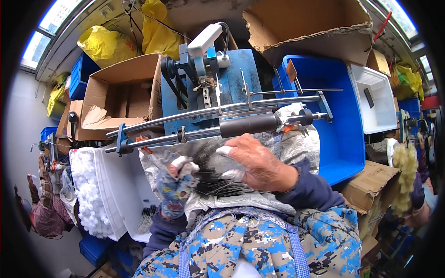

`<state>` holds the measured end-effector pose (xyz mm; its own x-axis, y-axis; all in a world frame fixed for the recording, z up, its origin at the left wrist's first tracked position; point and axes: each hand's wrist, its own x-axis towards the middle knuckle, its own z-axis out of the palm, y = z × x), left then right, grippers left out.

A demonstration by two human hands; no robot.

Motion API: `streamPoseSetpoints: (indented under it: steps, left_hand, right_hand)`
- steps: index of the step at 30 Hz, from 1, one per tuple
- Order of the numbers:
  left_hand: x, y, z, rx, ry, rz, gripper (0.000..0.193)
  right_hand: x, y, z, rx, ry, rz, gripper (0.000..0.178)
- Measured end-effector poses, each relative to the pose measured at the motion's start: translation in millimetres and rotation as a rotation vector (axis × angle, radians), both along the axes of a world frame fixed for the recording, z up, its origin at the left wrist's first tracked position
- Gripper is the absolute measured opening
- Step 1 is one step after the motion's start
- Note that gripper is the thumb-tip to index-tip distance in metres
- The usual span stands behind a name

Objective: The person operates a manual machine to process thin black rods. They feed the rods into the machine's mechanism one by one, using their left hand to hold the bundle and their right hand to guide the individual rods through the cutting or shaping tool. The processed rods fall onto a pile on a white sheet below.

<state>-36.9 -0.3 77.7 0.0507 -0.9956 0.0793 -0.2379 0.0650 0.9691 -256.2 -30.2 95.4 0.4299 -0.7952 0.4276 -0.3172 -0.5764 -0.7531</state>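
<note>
My right hand point(262, 163), with white wrapping on its fingertips, reaches over a heap of thin dark wires point(211, 180) in my lap. Its thumb and fingers are apart, and nothing clear shows between them. At the heap's left side my left hand point(181, 170) is curled and blurred by motion; its thumb is wrapped in white. A pale smear beside it is too blurred to name. A patterned sleeve cover point(174, 197) wraps the left wrist. Grey-white sheeting point(296, 148) lies under the wires. Just beyond my hands runs a metal rod with a dark roller point(248, 124).
A blue machine point(238, 69) with a motor stands ahead. Left are a cardboard box point(92, 90) and a white tub point(109, 185) near fluffy white pieces point(90, 194). To the right sits a blue bin point(340, 139). Other people work at both edges.
</note>
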Motion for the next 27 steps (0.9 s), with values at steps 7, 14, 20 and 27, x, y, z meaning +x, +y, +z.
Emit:
streamPoseSetpoints:
  steps: [7, 14, 20, 27]
  left_hand:
    - [-10.0, 9.7, -19.8, -0.02, -0.122, -0.307, 0.023]
    - [70.5, -3.0, -91.0, 0.077, -1.34, -0.362, 0.055]
    - [78.6, -9.0, -103.8, 0.108, -1.089, -0.364, 0.056]
    - [64.5, -3.9, -71.3, -0.136, -0.884, -0.259, 0.026]
  right_hand:
    - [1.9, -17.9, 32.8, 0.564, -0.902, 0.169, 0.02]
    - [-36.2, -109.8, 18.3, -0.257, 0.163, -0.314, 0.02]
    - [-8.1, -151.8, -34.3, -0.147, 0.784, -0.45, 0.012]
    - [-3.0, -155.5, -48.1, -0.155, 0.84, -0.475, 0.012]
